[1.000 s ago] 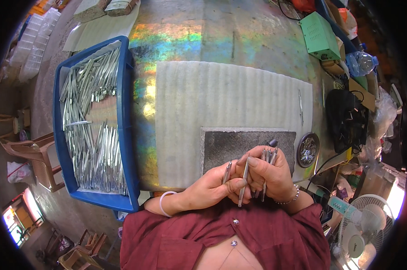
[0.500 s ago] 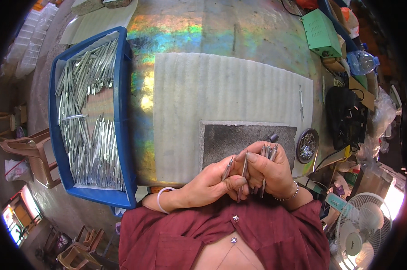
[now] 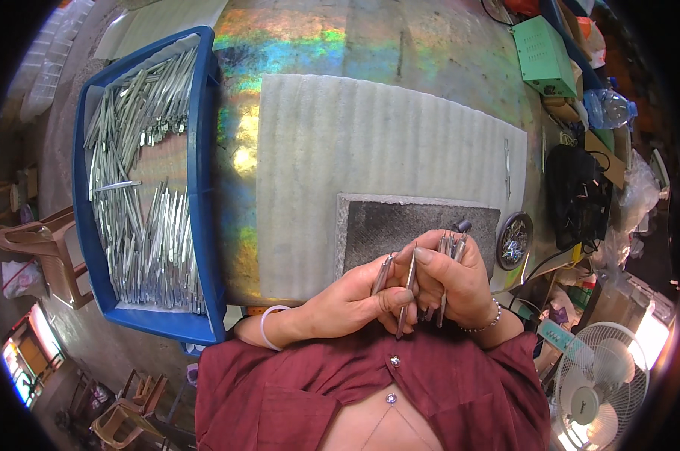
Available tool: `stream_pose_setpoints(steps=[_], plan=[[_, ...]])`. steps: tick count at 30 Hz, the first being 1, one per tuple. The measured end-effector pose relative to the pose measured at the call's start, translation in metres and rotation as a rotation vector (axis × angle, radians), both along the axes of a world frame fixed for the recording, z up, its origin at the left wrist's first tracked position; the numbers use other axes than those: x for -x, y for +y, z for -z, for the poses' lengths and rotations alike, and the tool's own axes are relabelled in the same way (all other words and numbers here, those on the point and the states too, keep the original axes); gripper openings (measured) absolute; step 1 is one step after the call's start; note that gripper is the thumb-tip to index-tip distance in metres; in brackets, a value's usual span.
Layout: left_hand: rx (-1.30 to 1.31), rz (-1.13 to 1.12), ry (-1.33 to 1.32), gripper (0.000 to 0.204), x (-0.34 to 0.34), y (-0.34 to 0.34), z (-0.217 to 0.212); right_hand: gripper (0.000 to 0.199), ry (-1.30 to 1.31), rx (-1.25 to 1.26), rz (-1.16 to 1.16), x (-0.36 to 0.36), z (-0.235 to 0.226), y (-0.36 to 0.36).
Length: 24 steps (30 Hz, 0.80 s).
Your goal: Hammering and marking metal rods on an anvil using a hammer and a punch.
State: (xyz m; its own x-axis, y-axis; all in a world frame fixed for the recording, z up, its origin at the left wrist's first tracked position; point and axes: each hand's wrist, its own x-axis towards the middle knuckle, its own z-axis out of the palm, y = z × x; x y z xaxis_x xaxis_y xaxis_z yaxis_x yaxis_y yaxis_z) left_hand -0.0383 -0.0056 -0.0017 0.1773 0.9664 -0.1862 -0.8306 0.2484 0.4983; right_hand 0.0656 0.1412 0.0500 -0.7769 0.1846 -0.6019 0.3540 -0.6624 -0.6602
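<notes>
My left hand [image 3: 362,297] and my right hand [image 3: 453,274] meet above the near edge of a dark stone slab [image 3: 385,229]. Between the left thumb and fingers is a slim, pointed metal piece [image 3: 410,274], held upright. Another slim piece [image 3: 382,275] sticks out between the left fingers. Several similar metal pieces [image 3: 444,289] are bunched in my right hand, tips up. The right thumb and fingertips are close to the tip of the upright piece; contact is hard to make out. Fingers hide parts of the pieces.
At the left a blue tray [image 3: 199,150] holds many slim silver pieces. The slab rests on a white foam sheet [image 3: 317,143], which also bears a thin strip [image 3: 507,169]. Right of it are a round dish [image 3: 514,240] of small shiny parts, a green box [image 3: 543,56] and a fan [image 3: 603,383].
The view has shifted slightly, so the tray and table appear a little displaced. Both hands keep nearly the same pose and grip on the metal pieces.
</notes>
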Motion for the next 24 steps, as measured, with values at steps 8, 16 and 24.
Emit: stream_pose_setpoints(steps=[8,16,24], plan=[[0.003,-0.057,0.040,0.046,-0.0026,-0.0007,-0.0028,0.018,-0.032,-0.024,-0.001,-0.0002,-0.0005,-0.0005],[0.019,-0.093,0.169,0.042,-0.0068,-0.0004,-0.0039,0.017,-0.039,-0.009,0.033,-0.0032,0.0018,-0.0005],[0.023,-0.088,0.174,0.042,-0.0075,0.0001,-0.0025,0.020,-0.047,-0.048,0.049,-0.0007,0.0017,-0.0032]])
